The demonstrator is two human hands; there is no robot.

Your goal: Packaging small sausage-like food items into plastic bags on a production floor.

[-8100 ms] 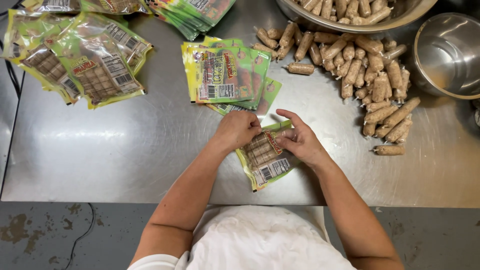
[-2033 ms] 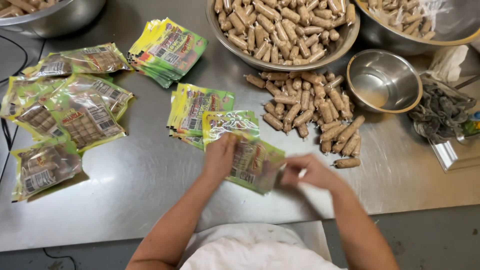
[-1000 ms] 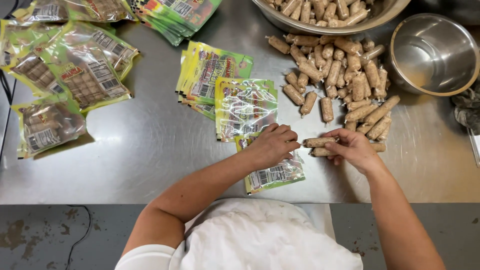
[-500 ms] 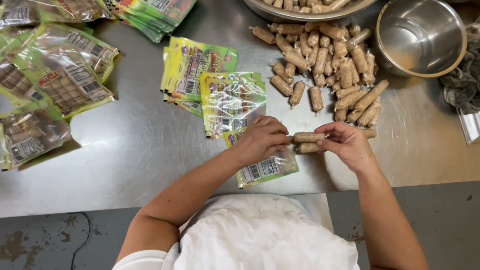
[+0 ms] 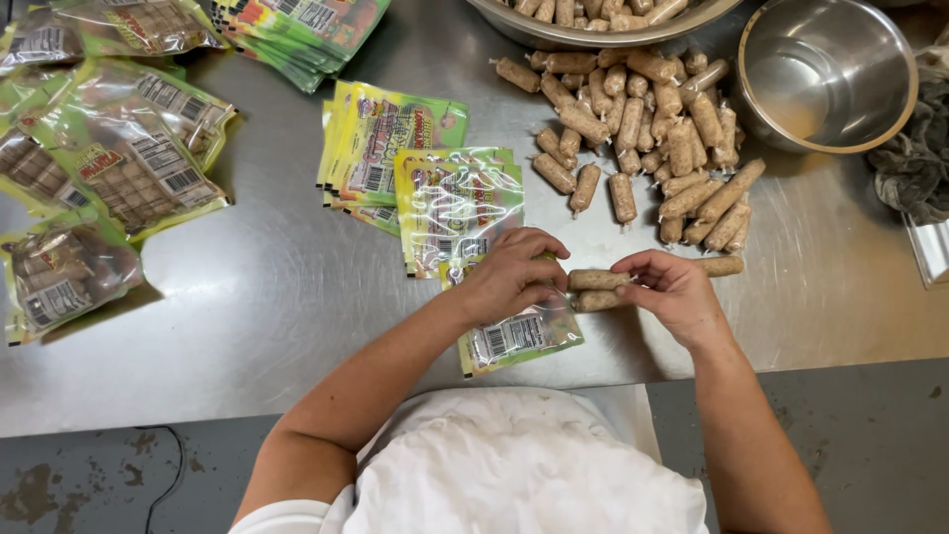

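My left hand [image 5: 512, 275] grips the open end of a green and yellow plastic pouch [image 5: 519, 334] lying on the steel table [image 5: 297, 287]. My right hand [image 5: 672, 292] holds two tan sausage sticks [image 5: 598, 289], side by side, with their ends at the pouch mouth. A loose pile of the same sausage sticks [image 5: 647, 133] lies just beyond my right hand. A small stack of empty pouches [image 5: 455, 208] sits right above my left hand.
Filled pouches [image 5: 109, 168] lie at the left. More empty pouches [image 5: 297, 25] are stacked at the top. A large steel bowl [image 5: 593, 25] of sausage sticks and an empty steel bowl [image 5: 825, 74] stand at the back right, beside a grey rag [image 5: 914, 163].
My right hand has slid the two sausage sticks a little to the left, toward the pouch mouth held by my left hand. Earlier, a filled pouch joined those at the left.
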